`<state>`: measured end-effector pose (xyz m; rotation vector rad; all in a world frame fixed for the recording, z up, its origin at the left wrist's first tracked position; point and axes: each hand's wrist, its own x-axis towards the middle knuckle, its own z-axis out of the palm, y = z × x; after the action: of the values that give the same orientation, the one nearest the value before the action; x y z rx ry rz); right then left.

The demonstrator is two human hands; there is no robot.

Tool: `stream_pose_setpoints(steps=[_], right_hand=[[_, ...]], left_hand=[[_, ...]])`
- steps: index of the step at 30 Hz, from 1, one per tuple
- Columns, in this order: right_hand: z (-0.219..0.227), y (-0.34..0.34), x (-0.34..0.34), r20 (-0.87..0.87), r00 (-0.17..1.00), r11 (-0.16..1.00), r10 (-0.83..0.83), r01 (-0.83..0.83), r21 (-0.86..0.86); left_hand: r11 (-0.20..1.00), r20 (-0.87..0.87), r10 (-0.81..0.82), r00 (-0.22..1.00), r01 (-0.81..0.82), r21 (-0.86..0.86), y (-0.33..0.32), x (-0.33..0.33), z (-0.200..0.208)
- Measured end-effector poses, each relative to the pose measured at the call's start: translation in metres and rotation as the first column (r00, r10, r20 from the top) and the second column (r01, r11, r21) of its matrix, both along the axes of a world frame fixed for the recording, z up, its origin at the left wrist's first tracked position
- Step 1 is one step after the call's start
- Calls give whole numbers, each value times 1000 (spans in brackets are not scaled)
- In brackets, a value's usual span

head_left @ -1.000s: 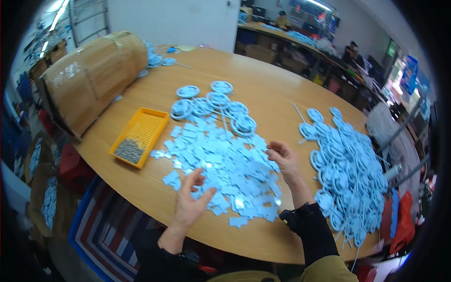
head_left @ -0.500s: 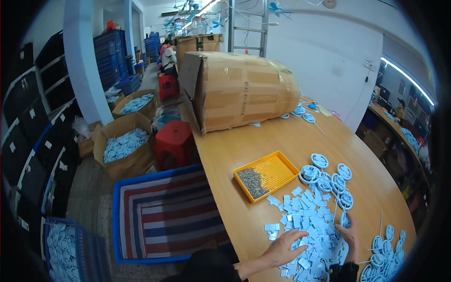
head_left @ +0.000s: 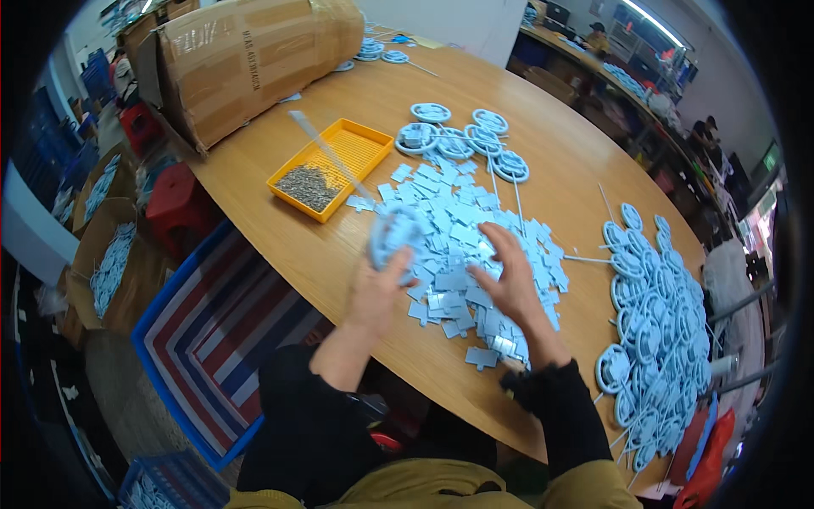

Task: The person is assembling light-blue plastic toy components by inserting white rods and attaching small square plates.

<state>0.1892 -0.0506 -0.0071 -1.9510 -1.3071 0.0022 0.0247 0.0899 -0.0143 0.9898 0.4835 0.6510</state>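
Note:
My left hand (head_left: 366,297) grips a light blue round plastic part with a rod (head_left: 395,231), held over the near left side of the pile. The part is smeared by motion, and its pale rod slants up across the yellow tray (head_left: 365,140). Fingers apart and nothing between them, my right hand (head_left: 517,284) hovers over the pile of small flat light blue plastic pieces (head_left: 458,208). Small grey metal pieces, screw-like (head_left: 307,187), fill the tray's near left part. Just beyond the pile lie several similar round parts with rods (head_left: 454,144).
A large heap of round blue parts (head_left: 657,339) covers the table's right side. At the back left lies a big taped cardboard box (head_left: 254,64). Left of the table are a red stool (head_left: 176,199), a blue-rimmed bin with a striped lining (head_left: 225,339) and cartons of blue parts (head_left: 110,254).
The view has turned toward the right and down. My left hand has left the flat pieces and now holds a round part. My right hand has moved from the pile's right edge to over it.

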Motion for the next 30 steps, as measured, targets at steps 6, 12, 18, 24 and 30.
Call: stream_pose_setpoints(steps=[6,12,18,24,30], right_hand=[[-23,-2,34,228,968,969,-104,150,-195],[-39,35,37,414,909,937,-49,186,-296],[-22,17,35,296,952,937,-73,166,-306],[51,6,-21,179,941,957,286,-291,-2],[51,10,-22,376,874,946,309,-324,-24]], left_hand=[[994,-23,95,995,-96,-45,19,-33,-5],[989,-185,96,978,-115,-97,32,-16,-40],[994,-105,-22,994,10,-109,17,12,-24],[955,17,-267,964,267,-128,6,14,-3],[934,39,-349,936,351,-71,2,8,-1]])
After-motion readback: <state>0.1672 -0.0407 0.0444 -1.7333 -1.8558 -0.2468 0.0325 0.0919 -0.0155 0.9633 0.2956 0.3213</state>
